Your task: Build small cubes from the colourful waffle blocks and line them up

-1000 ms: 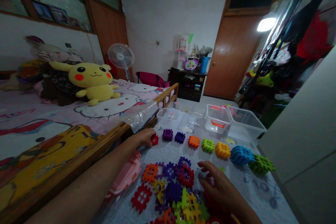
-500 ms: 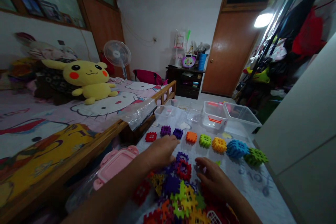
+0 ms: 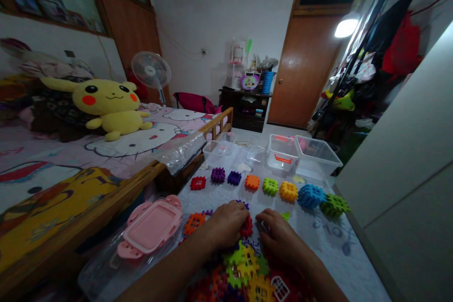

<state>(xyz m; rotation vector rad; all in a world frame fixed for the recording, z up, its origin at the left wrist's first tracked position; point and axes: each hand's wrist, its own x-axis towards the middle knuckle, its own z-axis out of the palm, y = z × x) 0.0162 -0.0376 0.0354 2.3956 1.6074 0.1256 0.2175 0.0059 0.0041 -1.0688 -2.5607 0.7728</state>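
My left hand [image 3: 230, 222] reaches over the pile of building blocks, its fingers curled down on the left edge of a red square block [image 3: 247, 227] with notched sides. The hand covers part of that block, and its thumb is hidden. Just right of it, my right hand [image 3: 278, 231] hovers with bent fingers and the thumb apart, holding nothing that I can see. Below both hands lie yellow window-pattern blocks [image 3: 248, 259], lime green ones and a red piece with a white window [image 3: 280, 288]. An orange block [image 3: 194, 222] is left of my left hand.
Beyond the hands runs a row of sorted blocks, from a red block [image 3: 197, 183] to a green stack [image 3: 334, 205]. Clear plastic bins [image 3: 283, 155] stand behind it. A pink lid [image 3: 154, 226] lies at the left, beside the wooden bed rail [image 3: 141, 179]. A white panel [image 3: 399, 151] borders the right.
My left hand has drawn back from the dark blue block in the row down to the red block in the pile. My right hand stays nearly in place. The view has shifted slightly.
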